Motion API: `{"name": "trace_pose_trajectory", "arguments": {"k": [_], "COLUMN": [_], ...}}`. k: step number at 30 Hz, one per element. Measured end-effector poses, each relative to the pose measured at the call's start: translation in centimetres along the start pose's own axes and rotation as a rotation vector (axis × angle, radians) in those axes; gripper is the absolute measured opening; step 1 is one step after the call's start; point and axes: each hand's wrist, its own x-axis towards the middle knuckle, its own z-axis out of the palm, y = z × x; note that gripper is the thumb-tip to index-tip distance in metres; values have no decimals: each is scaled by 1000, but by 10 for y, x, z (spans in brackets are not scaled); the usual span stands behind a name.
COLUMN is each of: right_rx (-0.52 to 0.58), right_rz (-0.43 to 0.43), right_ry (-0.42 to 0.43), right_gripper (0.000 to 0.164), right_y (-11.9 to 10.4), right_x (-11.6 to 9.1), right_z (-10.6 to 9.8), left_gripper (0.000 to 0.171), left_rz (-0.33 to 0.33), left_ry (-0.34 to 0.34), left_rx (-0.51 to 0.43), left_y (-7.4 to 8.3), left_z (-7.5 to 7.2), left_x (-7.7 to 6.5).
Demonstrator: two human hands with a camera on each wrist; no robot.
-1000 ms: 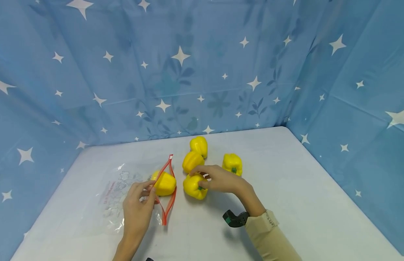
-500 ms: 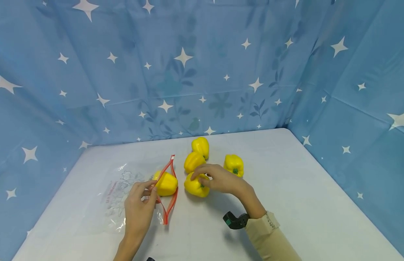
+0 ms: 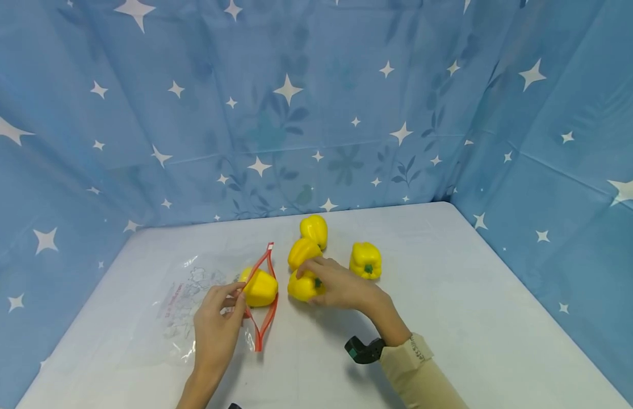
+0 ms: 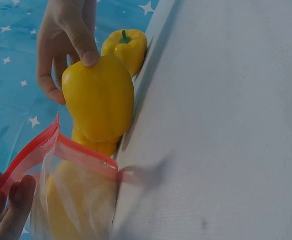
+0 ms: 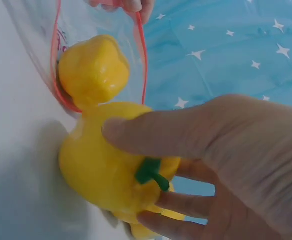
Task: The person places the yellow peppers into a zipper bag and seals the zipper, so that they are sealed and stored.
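My left hand (image 3: 217, 326) pinches the red-edged mouth of a clear zip bag (image 3: 185, 318), which lies on the table with its mouth spread. Inside the mouth sits a yellow bell pepper (image 3: 261, 288). Just right of the bag, my right hand (image 3: 342, 287) grips another yellow bell pepper (image 3: 302, 288). In the right wrist view the thumb lies across the near side of this gripped pepper (image 5: 98, 165), beside its green stem, with the fingers round the other side. The left wrist view shows the held pepper (image 4: 98, 100) close by the bag's red zip edge (image 4: 83, 150).
Behind the held pepper, two more yellow peppers (image 3: 304, 251) (image 3: 314, 229) stand close together. A separate one (image 3: 365, 261) lies to the right, stem facing me. The white table (image 3: 449, 318) is backed by a blue star-patterned curtain (image 3: 316, 113).
The right hand has turned over the near pepper, its thumb moving down to the near side. That pepper has shifted slightly away from me. The left hand and bag stay nearly still.
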Motion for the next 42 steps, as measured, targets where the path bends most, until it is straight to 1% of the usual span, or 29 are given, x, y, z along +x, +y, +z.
{"name": "trace_pose_trajectory", "arguments": {"k": [2, 5, 9, 14, 21, 26, 29, 33, 37, 39, 42], "right_rx": [3, 42, 119, 197, 306, 358, 371, 399, 429, 435, 410], "right_rz": [-4, -5, -7, -48, -82, -78, -78, -104, -137, -145, -162], "right_ry": [-1, -14, -55, -111, -193, -215, -226, -219, -182, -163, -132], "right_gripper": [47, 48, 48, 48, 48, 50, 50, 51, 51, 51, 51], "right_y": [1, 2, 5, 8, 8, 6, 6, 4, 2, 2, 0], "right_x": [0, -2, -5, -5, 0, 4, 6, 9, 13, 15, 18], "right_z": [-1, -4, -7, -9, 1, 8, 14, 21, 27, 29, 33], "left_gripper": [24, 24, 25, 25, 24, 24, 24, 24, 25, 25, 24], "left_rz": [9, 13, 6, 14, -6, -16, -20, -19, -8, -4, 1], "left_ry": [7, 6, -2, -8, -9, -10, -20, -32, -40, -43, -47], "left_rx": [-2, -15, -26, -27, -23, -17, -23, -26, -41, -54, -75], "left_y": [0, 0, 1, 2, 0, -1, -1, -2, -1, 0, 2], "left_z": [0, 1, 2, 3, 1, 0, -1, -1, -1, -2, -3], "left_x": [1, 2, 2, 4, 1, 0, -1, -2, -2, -1, -2]}}
